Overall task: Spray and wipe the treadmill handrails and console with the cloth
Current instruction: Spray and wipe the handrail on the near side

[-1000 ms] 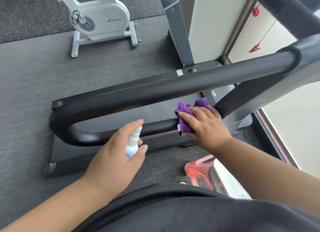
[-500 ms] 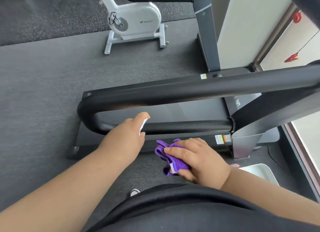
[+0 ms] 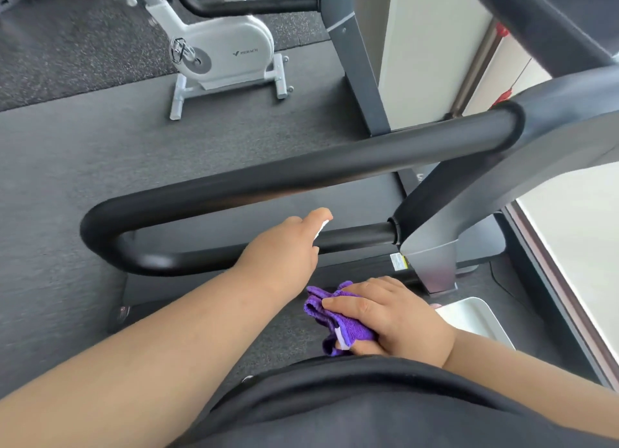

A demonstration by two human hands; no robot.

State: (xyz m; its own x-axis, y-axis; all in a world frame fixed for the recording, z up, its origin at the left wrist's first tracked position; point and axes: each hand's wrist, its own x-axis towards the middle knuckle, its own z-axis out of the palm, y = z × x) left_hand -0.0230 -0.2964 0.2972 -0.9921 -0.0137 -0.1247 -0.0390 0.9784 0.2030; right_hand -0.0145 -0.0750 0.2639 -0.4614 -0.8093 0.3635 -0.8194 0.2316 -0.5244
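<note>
Against the lower bar of the black handrail (image 3: 301, 176), the left hand (image 3: 284, 256) curls round a white spray bottle (image 3: 321, 230), of which only a sliver shows past the forefinger. Nearer the body, the right hand (image 3: 392, 317) grips a bunched purple cloth (image 3: 335, 323), off the rail. Grey floor (image 3: 83, 166) lies open leftward; a white exercise bike (image 3: 224, 52) stands well apart.

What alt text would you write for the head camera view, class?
The left hand holds a spray bottle at the treadmill's black handrail, while the right hand grips a purple cloth below it. A white exercise bike stands behind.
</note>
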